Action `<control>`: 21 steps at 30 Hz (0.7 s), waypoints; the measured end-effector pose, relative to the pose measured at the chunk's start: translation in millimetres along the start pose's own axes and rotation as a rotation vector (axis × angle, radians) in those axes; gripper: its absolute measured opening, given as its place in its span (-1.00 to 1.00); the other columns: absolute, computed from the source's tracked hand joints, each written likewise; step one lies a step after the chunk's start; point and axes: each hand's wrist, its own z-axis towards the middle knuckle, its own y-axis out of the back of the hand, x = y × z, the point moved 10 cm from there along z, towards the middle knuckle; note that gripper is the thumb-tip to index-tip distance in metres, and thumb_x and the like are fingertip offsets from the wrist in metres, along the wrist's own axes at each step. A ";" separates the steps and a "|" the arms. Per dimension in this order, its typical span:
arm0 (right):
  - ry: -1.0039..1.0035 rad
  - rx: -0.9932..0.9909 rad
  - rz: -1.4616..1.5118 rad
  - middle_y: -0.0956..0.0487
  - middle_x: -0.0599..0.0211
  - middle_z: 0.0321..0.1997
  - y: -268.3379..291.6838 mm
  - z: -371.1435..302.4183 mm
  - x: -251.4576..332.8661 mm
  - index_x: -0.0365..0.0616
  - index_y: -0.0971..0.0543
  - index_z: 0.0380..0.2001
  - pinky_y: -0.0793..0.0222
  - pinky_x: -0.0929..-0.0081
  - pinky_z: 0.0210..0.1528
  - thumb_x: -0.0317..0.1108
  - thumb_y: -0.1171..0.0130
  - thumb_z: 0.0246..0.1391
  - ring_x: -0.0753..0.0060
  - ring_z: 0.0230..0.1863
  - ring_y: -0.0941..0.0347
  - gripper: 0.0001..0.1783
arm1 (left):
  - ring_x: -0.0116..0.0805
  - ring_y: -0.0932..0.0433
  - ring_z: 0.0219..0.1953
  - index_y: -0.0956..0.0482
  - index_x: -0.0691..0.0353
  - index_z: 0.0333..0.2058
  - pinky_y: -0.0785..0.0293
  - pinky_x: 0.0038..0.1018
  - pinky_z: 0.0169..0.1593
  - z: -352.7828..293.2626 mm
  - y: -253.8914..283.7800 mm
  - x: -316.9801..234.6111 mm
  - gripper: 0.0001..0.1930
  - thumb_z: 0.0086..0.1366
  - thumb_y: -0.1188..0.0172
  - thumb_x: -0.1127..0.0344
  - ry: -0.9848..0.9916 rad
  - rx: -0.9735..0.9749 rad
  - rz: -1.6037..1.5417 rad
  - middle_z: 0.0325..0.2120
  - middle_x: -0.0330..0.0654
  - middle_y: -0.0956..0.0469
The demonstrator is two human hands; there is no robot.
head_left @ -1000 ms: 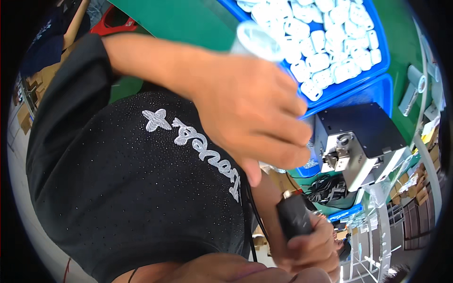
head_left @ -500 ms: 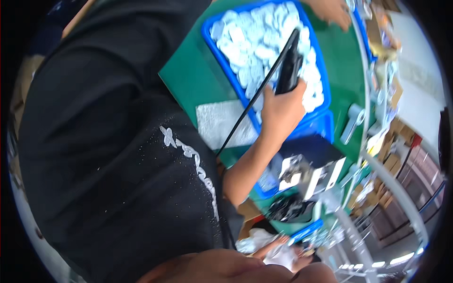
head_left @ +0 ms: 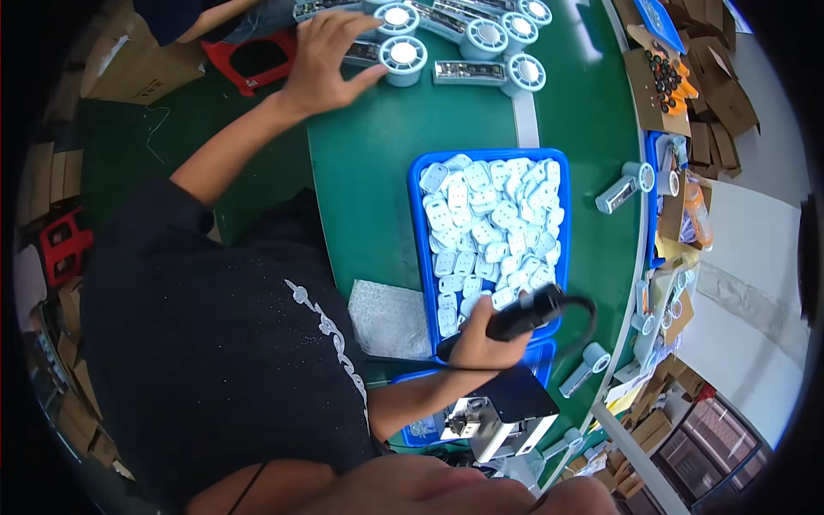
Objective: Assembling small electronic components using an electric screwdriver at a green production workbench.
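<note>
My left hand [head_left: 324, 67], fingers and thumb apart, reaches to a group of pale-blue handheld fans. Its thumb is beside the round head of one fan [head_left: 402, 58], and its fingers extend over the handle of that fan; whether they touch it I cannot tell. Several of these fans have open handles with circuit boards showing. My right hand [head_left: 491, 342] is wrapped round a black corded electric screwdriver [head_left: 525, 314], held over the near-right end of a blue tray [head_left: 418, 215]. The tray is heaped with small pale plastic covers [head_left: 482, 202] with holes. The screwdriver's tip is hard to make out.
A grey cloth-like pad [head_left: 386, 318] lies beside the tray. A black-and-white machine [head_left: 506, 412] stands close to my right forearm. Single fans [head_left: 625, 187] lie toward the table's far edge. A red stool [head_left: 251, 60] and another person's arm [head_left: 215, 17] are at upper left.
The view has swung toward the fans. My left hand, earlier past the tray's far side, is now at the fan group. My right hand still holds the screwdriver, now tilted differently.
</note>
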 end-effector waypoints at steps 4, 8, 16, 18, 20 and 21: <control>-0.084 0.015 0.273 -0.48 0.39 -0.60 -1.6 -11.6 21.1 -0.30 -0.27 0.27 -0.35 0.64 -0.57 -0.48 -0.27 -0.03 0.60 -0.65 -0.37 -0.25 | -0.17 -0.39 0.11 -0.48 0.10 0.10 -0.14 -0.22 0.20 -18.9 -8.2 21.4 -0.42 0.04 -0.40 0.35 -0.233 0.247 0.189 -0.07 -0.21 -0.51; -0.091 -0.017 0.380 -0.48 0.40 -0.58 1.2 -24.1 24.9 -0.33 -0.26 0.27 -0.34 0.67 -0.57 -0.44 -0.30 -0.04 0.62 -0.62 -0.37 -0.21 | -0.15 -0.42 0.08 -0.52 0.16 0.04 -0.17 -0.22 0.22 -0.8 3.8 -7.5 -0.44 -0.01 -0.42 0.39 -0.299 0.394 -0.168 -0.13 -0.20 -0.54; -0.033 0.050 0.611 -0.38 0.38 -0.66 6.1 -59.8 18.9 -0.46 -0.17 0.26 -0.26 0.55 -0.64 -0.42 -0.28 -0.03 0.58 -0.71 -0.25 -0.18 | -0.30 -0.54 -0.20 -0.44 0.26 -0.12 -0.47 -0.40 -0.18 -33.0 11.6 -146.4 -0.42 -0.03 -0.58 0.20 0.146 0.518 -1.482 -0.35 -0.15 -0.54; -0.055 -0.017 0.672 -0.41 0.33 -0.67 15.5 -74.2 15.0 -0.48 -0.15 0.25 -0.28 0.58 -0.62 -0.37 -0.33 -0.06 0.55 -0.71 -0.27 -0.13 | -0.35 -0.52 -0.26 -0.36 0.30 -0.04 -0.45 -0.43 -0.22 -57.6 -2.7 -205.5 -0.28 -0.03 -0.57 0.05 -0.001 0.828 -1.440 -0.32 -0.13 -0.50; -0.077 -0.112 0.730 -0.44 0.29 -0.66 26.9 -90.8 16.4 -0.47 -0.15 0.24 -0.28 0.58 -0.62 -0.35 -0.35 -0.08 0.52 -0.71 -0.31 -0.12 | -0.32 -0.43 -0.32 -0.35 0.32 -0.08 -0.35 -0.43 -0.24 -61.3 1.2 -256.4 -0.26 0.05 -0.45 -0.18 -0.107 0.933 -1.573 -0.30 -0.14 -0.42; -0.144 -0.144 0.829 -0.55 0.31 -0.57 34.4 -102.3 12.0 -0.46 -0.25 0.19 -0.27 0.72 -0.37 -0.41 -0.44 -0.18 0.62 -0.57 -0.37 -0.13 | -0.22 -0.43 -0.28 -0.35 0.36 -0.07 -0.36 -0.33 -0.22 -69.9 1.9 -275.6 -0.18 0.03 -0.39 -0.29 -0.158 0.954 -1.632 -0.26 -0.09 -0.41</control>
